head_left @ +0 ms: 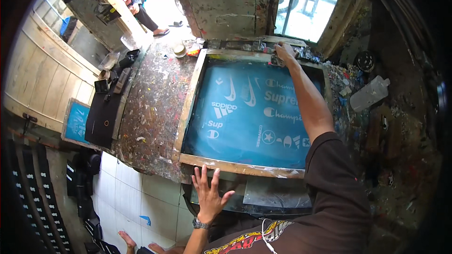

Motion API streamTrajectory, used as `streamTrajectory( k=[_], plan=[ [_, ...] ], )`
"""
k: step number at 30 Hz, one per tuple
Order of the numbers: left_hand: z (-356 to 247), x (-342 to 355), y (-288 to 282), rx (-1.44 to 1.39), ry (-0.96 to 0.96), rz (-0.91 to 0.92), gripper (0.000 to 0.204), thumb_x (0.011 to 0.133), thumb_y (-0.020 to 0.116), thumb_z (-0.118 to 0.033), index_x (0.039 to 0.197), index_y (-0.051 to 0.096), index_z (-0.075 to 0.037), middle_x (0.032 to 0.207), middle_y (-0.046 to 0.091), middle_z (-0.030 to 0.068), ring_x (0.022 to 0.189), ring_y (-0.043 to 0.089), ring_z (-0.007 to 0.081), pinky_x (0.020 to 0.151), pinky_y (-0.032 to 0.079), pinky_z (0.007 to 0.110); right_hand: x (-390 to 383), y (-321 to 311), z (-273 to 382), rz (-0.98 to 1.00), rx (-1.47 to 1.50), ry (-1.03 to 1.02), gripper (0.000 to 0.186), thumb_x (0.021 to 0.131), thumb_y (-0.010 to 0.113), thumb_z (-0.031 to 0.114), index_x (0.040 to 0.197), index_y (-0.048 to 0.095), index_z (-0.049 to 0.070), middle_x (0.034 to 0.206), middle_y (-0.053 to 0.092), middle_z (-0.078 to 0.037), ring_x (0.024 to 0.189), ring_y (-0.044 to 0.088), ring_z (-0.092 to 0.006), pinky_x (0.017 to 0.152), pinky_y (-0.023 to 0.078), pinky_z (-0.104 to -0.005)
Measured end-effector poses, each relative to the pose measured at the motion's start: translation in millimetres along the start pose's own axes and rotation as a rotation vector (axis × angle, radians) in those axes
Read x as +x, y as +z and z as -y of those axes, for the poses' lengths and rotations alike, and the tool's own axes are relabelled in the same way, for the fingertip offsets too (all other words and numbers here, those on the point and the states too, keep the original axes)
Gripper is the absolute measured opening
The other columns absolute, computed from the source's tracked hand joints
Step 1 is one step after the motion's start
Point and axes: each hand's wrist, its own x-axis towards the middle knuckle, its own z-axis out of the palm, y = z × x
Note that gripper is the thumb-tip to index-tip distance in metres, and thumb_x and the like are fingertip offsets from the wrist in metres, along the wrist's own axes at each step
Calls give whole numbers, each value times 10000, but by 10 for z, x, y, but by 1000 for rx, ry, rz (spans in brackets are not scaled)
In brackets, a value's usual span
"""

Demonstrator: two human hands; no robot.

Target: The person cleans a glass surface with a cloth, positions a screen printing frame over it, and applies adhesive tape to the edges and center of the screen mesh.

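A large screen-printing frame (190, 108) of worn wood lies on the bench before me. Its blue mesh (235, 127) carries pale logos and lettering. My left hand (209, 194) is open at the near edge, fingers spread, the fingertips close to the wooden rail; whether they touch it I cannot tell. A watch (201, 224) circles that wrist. Stretched across the mesh, my right arm reaches the far rail. There my right hand (285, 52) has its fingers bent down beside metal hinge clamps (260, 44); what they grip is too small to make out.
The paint-crusted bench (150, 99) extends left, with a small jar (179, 49) near the far side. A smaller blue screen (76, 120) leans at its left edge beside a black board (101, 117). A translucent bottle (369, 94) lies right. Another person (136, 4) sits by the doorway.
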Motion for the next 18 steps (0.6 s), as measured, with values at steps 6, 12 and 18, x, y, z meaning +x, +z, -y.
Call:
streamTrajectory(
  k=[6,12,18],
  plan=[
    [138,502,-210,382,7,47,1050,704,741,-663,1536,314,-185,1618,210,176,1493,117,460,1182,13,653,191,193,-204,-106,-85,-27,358,886,569,473,1224,673,420,1326,631,-98,1299,521,-363,1068,336,-581],
    [265,726,-18,243,47,-27,989,618,812,-602,1467,470,-226,1555,390,66,1479,263,306,1193,65,616,163,61,-47,-180,-196,47,444,900,583,451,1218,698,165,1309,628,-158,1317,495,-382,1051,361,-588],
    [249,735,-4,233,14,-3,997,611,820,-582,1473,465,-231,1552,391,65,1477,259,320,1191,55,614,-155,-273,336,76,-544,-270,356,918,546,305,1103,723,57,1127,692,-233,1104,650,-396,910,518,-511]
  ],
)
